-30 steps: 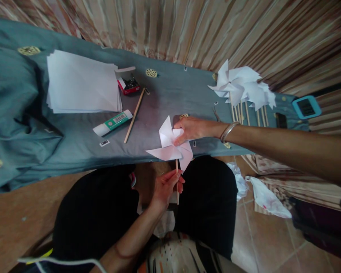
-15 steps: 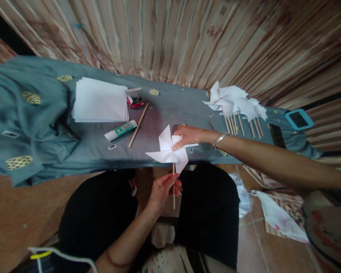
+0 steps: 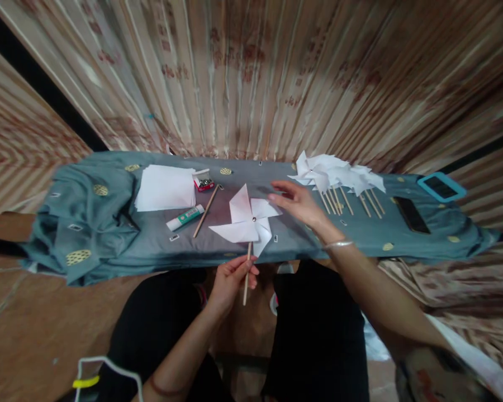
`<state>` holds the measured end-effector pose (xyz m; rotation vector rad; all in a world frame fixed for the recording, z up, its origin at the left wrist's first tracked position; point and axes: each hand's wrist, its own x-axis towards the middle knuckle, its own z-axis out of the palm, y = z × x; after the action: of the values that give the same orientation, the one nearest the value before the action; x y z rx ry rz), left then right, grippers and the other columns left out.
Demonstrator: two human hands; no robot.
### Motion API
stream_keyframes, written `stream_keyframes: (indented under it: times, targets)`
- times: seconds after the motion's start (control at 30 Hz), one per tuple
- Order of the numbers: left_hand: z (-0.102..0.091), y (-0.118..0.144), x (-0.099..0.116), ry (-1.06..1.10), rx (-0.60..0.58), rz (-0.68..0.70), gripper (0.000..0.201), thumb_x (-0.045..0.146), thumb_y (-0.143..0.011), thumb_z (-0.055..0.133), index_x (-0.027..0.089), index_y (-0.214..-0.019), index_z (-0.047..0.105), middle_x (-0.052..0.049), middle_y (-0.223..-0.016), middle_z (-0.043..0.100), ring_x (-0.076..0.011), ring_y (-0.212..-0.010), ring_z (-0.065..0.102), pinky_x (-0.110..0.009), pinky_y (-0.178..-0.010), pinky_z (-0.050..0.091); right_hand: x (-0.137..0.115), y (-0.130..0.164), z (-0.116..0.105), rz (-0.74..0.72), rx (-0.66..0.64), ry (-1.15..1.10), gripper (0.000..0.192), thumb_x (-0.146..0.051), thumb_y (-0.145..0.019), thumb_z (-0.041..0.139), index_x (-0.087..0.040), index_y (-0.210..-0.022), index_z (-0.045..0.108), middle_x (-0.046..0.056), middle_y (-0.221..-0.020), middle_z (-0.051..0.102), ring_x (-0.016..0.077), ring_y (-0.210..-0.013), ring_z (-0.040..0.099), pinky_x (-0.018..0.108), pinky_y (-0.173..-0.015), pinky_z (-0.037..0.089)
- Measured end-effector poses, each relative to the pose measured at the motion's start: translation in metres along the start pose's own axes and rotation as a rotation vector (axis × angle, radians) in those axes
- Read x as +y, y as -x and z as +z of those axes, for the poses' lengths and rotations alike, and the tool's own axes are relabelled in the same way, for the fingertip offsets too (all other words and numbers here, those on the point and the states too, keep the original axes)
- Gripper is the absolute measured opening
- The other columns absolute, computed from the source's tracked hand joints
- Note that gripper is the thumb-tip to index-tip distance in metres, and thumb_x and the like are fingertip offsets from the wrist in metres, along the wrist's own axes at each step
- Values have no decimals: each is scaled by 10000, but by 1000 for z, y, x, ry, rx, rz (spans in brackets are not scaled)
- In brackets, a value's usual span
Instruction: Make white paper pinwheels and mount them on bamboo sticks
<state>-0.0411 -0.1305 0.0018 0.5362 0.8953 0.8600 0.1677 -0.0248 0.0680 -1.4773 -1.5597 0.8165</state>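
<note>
A white paper pinwheel [image 3: 243,215] with a shiny pin at its centre stands up in front of me on a thin wooden stick. My left hand [image 3: 233,279] is closed round that stick, below the blades and just off the table's near edge. To the right of the blades, my right hand [image 3: 298,204] is held in the air with its fingers apart and nothing in them; a silver bangle is on its wrist. Several finished-looking white pinwheels [image 3: 316,170] lie overlapped at the right, their sticks pointing toward me.
The cloth-covered table [image 3: 226,245] holds a paper stack [image 3: 167,190], a red box of pins [image 3: 204,183], a glue stick [image 3: 185,217] and a loose wooden stick [image 3: 205,211]. A dark phone [image 3: 411,214] and a blue-framed device [image 3: 441,186] lie far right. A curtain [image 3: 235,84] hangs behind.
My right hand has let go of the pinwheel's centre and moved right, its fingers now spread. The pin shows now. My left hand still holds the stick. The camera view has shifted.
</note>
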Motion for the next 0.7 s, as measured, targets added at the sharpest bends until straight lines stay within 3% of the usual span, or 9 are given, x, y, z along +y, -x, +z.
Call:
stream_keyframes:
  times: [0.1, 0.23, 0.37, 0.47, 0.57, 0.7]
  targets:
    - [6, -5, 17, -19, 17, 79, 454, 448, -543, 873, 121, -834, 752, -18, -605, 691, -91, -437, 568, -219, -473, 456, 2, 27, 4, 0, 326, -109, 435, -500, -754, 699, -182, -1049, 692, 106, -1109, 719, 226, -1029, 647, 379, -931, 477]
    - [21, -15, 43, -16, 69, 129, 472, 448, -488, 899, 136, -818, 770, -43, -639, 723, -120, -525, 625, -245, -565, 519, 6, 56, 25, 48, 426, -315, 359, -500, -746, 719, -212, -960, 720, 86, -1012, 746, 229, -945, 669, 374, -877, 510]
    - [43, -34, 67, -29, 93, 289, 411, 409, -490, 898, 154, -792, 789, -70, -760, 763, -147, -699, 664, -262, -718, 532, 6, 66, 45, 121, 309, -439, 311, -517, -790, 683, -225, -874, 749, 65, -868, 758, 217, -819, 676, 351, -791, 519]
    - [57, -49, 79, -55, 73, 384, 315, 352, -538, 873, 170, -784, 796, -60, -821, 769, -137, -767, 646, -234, -757, 497, 4, 69, 53, 91, 118, -512, 320, -521, -818, 652, -221, -852, 758, 54, -828, 748, 189, -746, 665, 314, -723, 515]
    - [65, -62, 83, -91, 61, 376, 276, 329, -569, 845, 182, -797, 797, -36, -771, 750, -119, -684, 606, -219, -648, 456, 1, 70, 57, 87, 24, -599, 260, -480, -781, 705, -233, -850, 755, 22, -765, 729, 162, -690, 646, 283, -680, 513]
    - [63, -75, 77, -102, 50, 351, 293, 313, -548, 849, 200, -814, 797, -24, -767, 746, -127, -683, 610, -221, -623, 441, 3, 66, 61, 123, 20, -621, 178, -415, -745, 745, -238, -768, 750, -4, -666, 697, 141, -621, 628, 267, -644, 510]
